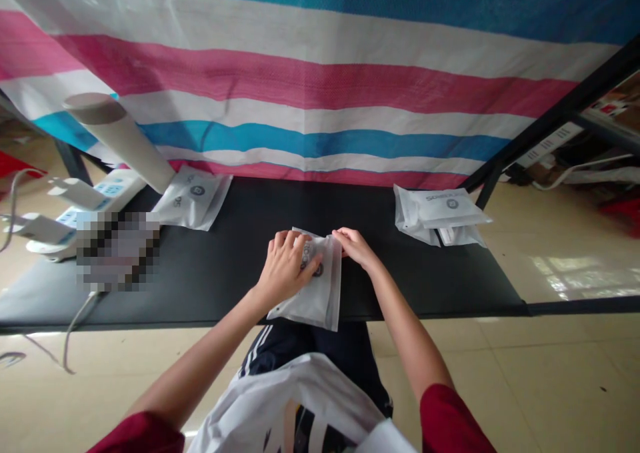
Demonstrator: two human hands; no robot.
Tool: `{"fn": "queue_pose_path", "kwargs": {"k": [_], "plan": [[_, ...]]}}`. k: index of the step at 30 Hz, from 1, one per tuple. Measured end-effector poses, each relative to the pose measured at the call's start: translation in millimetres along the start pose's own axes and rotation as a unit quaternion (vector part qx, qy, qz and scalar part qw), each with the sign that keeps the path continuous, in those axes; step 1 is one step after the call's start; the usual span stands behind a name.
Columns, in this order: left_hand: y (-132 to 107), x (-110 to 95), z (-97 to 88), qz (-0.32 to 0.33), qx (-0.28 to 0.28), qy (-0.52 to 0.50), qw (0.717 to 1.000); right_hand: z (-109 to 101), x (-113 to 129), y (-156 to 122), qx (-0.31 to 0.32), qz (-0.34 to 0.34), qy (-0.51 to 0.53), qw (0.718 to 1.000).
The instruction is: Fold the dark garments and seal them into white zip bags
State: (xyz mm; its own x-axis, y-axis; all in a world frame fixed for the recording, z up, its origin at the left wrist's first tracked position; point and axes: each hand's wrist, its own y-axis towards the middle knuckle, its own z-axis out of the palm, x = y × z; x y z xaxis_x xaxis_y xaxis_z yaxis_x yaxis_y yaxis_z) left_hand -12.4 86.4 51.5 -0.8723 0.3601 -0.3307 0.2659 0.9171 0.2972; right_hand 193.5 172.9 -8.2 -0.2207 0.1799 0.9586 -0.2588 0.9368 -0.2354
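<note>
A frosted white plastic zip bag [313,299] with dark print lies in front of me at the table's near edge, its lower end overhanging that edge. My left hand [287,263] rests on top of it, fingers spread and thumb stretched across the print. At the bag's upper right corner, my right hand [354,246] pinches the edge between thumb and fingers. What the bag contains cannot be made out through the frosted plastic.
Two similar bags [440,206] overlap at the table's right; another bag [193,196] lies back left by a tall pale cylinder [123,139]. A power strip [117,189] with plugged-in chargers and cables occupies the left end. Striped sheeting [320,86] hangs behind the black table [240,279].
</note>
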Motion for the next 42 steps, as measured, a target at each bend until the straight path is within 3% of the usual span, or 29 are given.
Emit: {"fn": "queue_pose_path", "kwargs": {"k": [3, 6, 9, 12, 16, 20, 24, 28, 31, 34, 36, 39, 42], "plan": [[53, 3, 8.8, -0.008, 0.032, -0.010, 0.999, 0, -7, -3, -0.017, -0.006, 0.007, 1.000], [92, 3, 26.4, -0.014, 0.169, -0.037, 0.985, -1, -14, -7, -0.020, -0.006, 0.023, 1.000], [107, 6, 44.4, 0.003, 0.262, -0.065, 0.963, -2, -16, -6, -0.012, -0.007, 0.022, 1.000], [104, 13, 53.7, 0.002, 0.262, -0.088, 0.961, -2, -13, -1, 0.000, -0.008, 0.019, 1.000], [98, 23, 52.4, -0.038, 0.213, -0.107, 0.971, 8, -8, -11, 0.009, -0.017, -0.017, 1.000], [105, 33, 48.7, -0.077, 0.180, -0.111, 0.974, 25, -11, -60, -0.016, -0.060, -0.122, 0.991], [120, 44, 49.4, -0.070, 0.185, -0.120, 0.973, 37, -13, -120, 0.016, -0.013, -0.099, 0.995], [133, 42, 50.7, -0.043, 0.199, -0.130, 0.970, 41, -11, -146, 0.027, 0.007, -0.100, 0.995], [127, 30, 43.8, 0.006, 0.168, -0.098, 0.981, 39, -13, -148, 0.032, 0.032, -0.060, 0.997], [101, 17, 30.3, 0.051, 0.047, -0.022, 0.997, 36, -17, -143, -0.020, 0.037, 0.012, 0.999], [75, 14, 23.7, 0.059, -0.005, -0.006, 0.998, 34, -19, -136, -0.062, 0.019, 0.037, 0.997], [35, 18, 25.9, 0.039, -0.015, -0.044, 0.998, 32, -20, -118, -0.056, 0.001, 0.044, 0.997], [8, 27, 40.2, 0.029, -0.004, -0.110, 0.994, 31, -17, -95, -0.034, -0.008, -0.004, 0.999]]}}
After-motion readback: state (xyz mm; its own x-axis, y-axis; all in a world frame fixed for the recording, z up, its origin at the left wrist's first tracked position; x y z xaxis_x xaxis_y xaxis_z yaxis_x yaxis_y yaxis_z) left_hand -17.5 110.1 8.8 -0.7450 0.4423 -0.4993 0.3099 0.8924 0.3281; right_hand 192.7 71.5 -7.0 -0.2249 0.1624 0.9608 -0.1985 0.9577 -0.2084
